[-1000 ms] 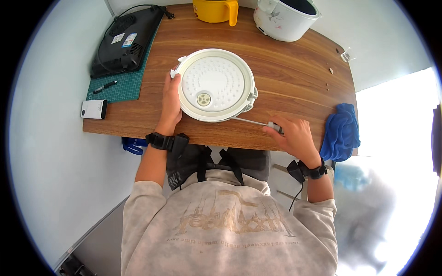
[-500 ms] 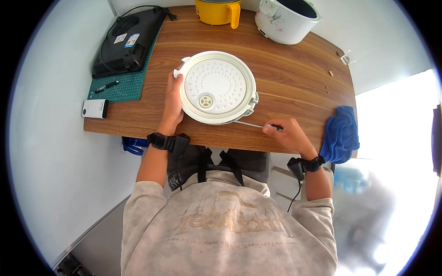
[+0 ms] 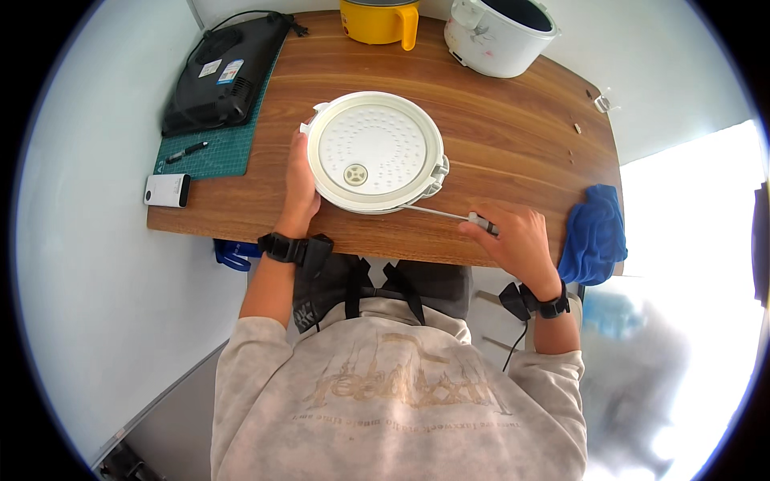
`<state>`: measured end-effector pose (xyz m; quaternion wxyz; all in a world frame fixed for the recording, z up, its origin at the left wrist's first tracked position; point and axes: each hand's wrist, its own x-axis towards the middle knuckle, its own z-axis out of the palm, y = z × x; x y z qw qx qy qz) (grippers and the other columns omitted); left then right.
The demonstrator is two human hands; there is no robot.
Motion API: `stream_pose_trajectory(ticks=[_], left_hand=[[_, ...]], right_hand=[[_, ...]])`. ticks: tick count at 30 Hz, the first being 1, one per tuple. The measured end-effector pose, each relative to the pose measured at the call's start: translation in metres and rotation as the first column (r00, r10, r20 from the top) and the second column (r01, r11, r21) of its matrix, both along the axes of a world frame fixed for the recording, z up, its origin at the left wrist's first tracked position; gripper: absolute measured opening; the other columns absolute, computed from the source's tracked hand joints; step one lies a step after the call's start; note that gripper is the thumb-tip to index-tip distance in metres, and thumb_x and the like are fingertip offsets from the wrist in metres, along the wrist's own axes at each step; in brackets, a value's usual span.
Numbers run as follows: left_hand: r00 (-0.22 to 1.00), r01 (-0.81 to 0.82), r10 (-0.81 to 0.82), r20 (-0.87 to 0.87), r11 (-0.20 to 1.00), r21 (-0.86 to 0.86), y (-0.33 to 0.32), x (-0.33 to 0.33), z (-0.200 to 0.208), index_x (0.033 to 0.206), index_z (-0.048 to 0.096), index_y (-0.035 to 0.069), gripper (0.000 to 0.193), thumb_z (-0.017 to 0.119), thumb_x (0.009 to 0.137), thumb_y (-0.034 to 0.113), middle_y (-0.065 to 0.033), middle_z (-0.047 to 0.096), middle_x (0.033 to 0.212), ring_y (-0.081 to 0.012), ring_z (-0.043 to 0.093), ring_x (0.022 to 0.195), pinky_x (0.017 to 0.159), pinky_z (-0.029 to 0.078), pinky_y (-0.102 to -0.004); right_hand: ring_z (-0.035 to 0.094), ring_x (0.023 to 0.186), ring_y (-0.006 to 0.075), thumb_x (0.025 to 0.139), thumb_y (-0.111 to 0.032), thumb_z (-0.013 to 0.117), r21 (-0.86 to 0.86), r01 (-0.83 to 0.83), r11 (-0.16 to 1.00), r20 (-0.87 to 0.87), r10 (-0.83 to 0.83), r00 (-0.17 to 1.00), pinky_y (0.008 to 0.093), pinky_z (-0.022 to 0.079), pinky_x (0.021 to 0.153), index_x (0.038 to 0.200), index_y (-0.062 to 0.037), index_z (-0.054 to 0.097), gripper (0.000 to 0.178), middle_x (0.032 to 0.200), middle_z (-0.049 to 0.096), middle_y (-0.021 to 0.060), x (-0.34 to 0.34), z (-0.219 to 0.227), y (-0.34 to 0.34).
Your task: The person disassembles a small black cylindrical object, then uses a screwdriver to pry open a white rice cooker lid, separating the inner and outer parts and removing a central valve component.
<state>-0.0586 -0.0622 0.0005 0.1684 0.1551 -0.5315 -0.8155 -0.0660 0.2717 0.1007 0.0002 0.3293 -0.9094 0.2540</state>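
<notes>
A round white rice cooker lid (image 3: 374, 148) lies with its dimpled inner side up near the middle of the table. A small round vent sits low on that face, and a hinge or latch piece juts from its right edge. My left hand (image 3: 301, 183) is closed around the lid's left rim, with part of the fingers hidden beneath it. In my right hand (image 3: 518, 240) is a screwdriver (image 3: 437, 212), gripped by its grey handle. Its thin shaft points left and the tip meets the lid's near edge; the very end is hidden there.
A white rice cooker body (image 3: 501, 40) and a yellow pot (image 3: 381, 22) stand at the back. On the left, a black appliance (image 3: 220, 76) with a cord rests on a green cutting mat (image 3: 216, 156), with a pen and a white device (image 3: 167, 191) nearby. A blue cloth (image 3: 593, 235) hangs off the right edge.
The lid has tilted and shifted slightly up and left. My right hand has moved a little right on the screwdriver, showing more of its handle.
</notes>
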Motion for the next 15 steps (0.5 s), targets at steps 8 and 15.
stream_pose_trajectory(ticks=[8,15], left_hand=[[0.996,0.081,-0.083,-0.033,0.996,-0.046,-0.004,0.000,-0.003,0.151,0.043,0.006,0.053,0.037,0.110,0.039,-0.0132,0.056,0.142,-0.0227,0.057,0.131,0.108,0.048,-0.0385],[0.999,0.008,-0.012,-0.036,0.995,-0.102,0.000,-0.002,-0.004,0.150,0.040,0.006,0.051,0.036,0.110,0.039,-0.0123,0.053,0.145,-0.0230,0.055,0.132,0.110,0.046,-0.0383]], right_hand=[[0.063,0.067,0.0374,0.093,-0.045,0.070,0.108,-0.177,0.978,0.243,0.147,0.959,0.0449,0.048,0.058,0.095,-0.0076,0.075,0.038,0.076,0.068,0.0133,-0.015,0.004,-0.005],[0.068,0.066,0.0297,0.096,-0.042,0.067,0.354,-0.014,0.935,-0.158,0.074,0.985,0.0403,0.051,0.053,0.083,-0.0072,0.065,0.037,0.070,0.064,0.0093,0.027,0.032,-0.026]])
